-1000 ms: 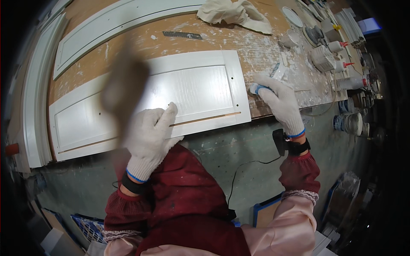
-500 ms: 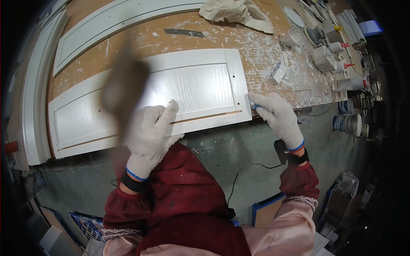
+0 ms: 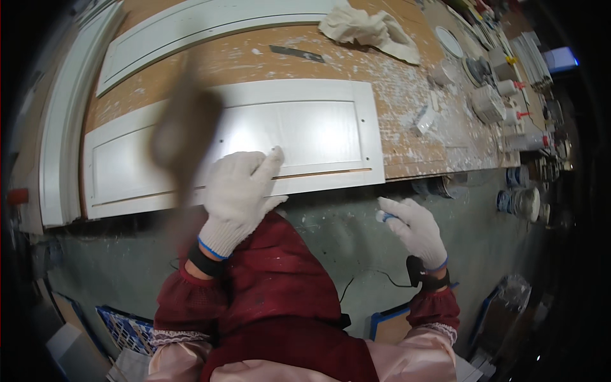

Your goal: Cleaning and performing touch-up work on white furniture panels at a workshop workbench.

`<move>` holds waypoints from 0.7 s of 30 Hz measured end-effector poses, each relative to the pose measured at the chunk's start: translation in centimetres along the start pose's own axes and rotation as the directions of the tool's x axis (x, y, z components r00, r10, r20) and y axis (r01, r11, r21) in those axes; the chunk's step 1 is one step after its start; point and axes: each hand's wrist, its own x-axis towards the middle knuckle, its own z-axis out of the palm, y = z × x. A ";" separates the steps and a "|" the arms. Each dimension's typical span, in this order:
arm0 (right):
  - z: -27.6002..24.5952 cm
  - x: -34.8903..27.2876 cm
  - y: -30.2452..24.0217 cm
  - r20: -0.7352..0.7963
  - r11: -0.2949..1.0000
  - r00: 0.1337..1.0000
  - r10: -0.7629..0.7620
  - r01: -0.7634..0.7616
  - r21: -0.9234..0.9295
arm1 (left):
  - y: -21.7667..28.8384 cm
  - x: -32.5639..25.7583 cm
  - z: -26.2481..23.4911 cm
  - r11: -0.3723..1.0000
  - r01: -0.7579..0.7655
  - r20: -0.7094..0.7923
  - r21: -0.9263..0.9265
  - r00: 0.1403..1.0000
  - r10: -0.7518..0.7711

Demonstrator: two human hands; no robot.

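A white cabinet door (image 3: 324, 137) with a recessed middle lies along the near edge of the workbench. It has small dark holes and a narrow brown slot near its front edge. My left hand (image 3: 238, 191), in a white knit glove, rests on that front edge, fingers stretched out and thumb apart. Off the door's right end, over the floor, is my right hand (image 3: 415, 232), gloved alike. Its fingers are closed round a small blue piece (image 3: 387, 217), mostly hidden, whose kind I cannot make out.
Behind lie another white panel (image 3: 210, 32), a flat grey strip (image 3: 297, 53) and a cream cloth (image 3: 372, 32). White mouldings (image 3: 60, 140) line the left side. Bottles, a white tub (image 3: 488, 104) and a small box (image 3: 425, 120) stand right. A blurred dark shape (image 3: 184, 127) hides part of the door.
My right hand has drawn back from the door's right end toward me, still closed on the blue piece. My left hand stays on the door. The view has shifted slightly.
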 end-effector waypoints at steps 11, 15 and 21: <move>6.0 -0.1 -3.9 0.171 0.782 0.984 0.039 -0.137 0.608 | -2.9 -7.5 -3.8 0.989 -0.072 -0.243 -0.127 0.969 0.039; 8.2 1.1 -6.8 0.211 0.834 0.977 -0.029 -0.093 0.544 | -4.8 -11.9 -3.9 0.861 0.338 -0.136 -0.379 0.900 -0.413; 10.0 1.9 -9.9 0.262 0.726 0.961 -0.085 -0.120 0.677 | -7.4 -13.7 -2.8 -0.099 0.337 0.295 -0.936 0.605 -0.739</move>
